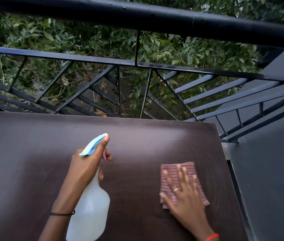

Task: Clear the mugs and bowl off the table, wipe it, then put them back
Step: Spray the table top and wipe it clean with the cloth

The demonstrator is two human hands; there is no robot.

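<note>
We stand at a dark worktop (24,162) that fills the lower view, its far edge close under a black railing (137,16) with leaves beyond. The mugs and bowl are not in view, so we judge the wiping step is in hand. The top is stiff, smooth and faintly glossy. A cloth should glide on it, and spray will likely leave it slick.

The bottle (90,211) is translucent plastic, probably light, and best taken at the neck, as it is now. Whether its base rests on the top we cannot tell. The cloth (170,171), red-and-white checked, lies flat on the right part, near the right edge. It is thin and soft and would bunch unless pressed under a flat palm.

Our left hand (89,162) wraps the bottle neck, forefinger laid along the blue spray head. Our right hand (183,193) is spread, fingers apart, pressing the cloth down.

Open room lies to the left and toward us. The right edge and far corner are close by, so strokes there should stop short.
</note>
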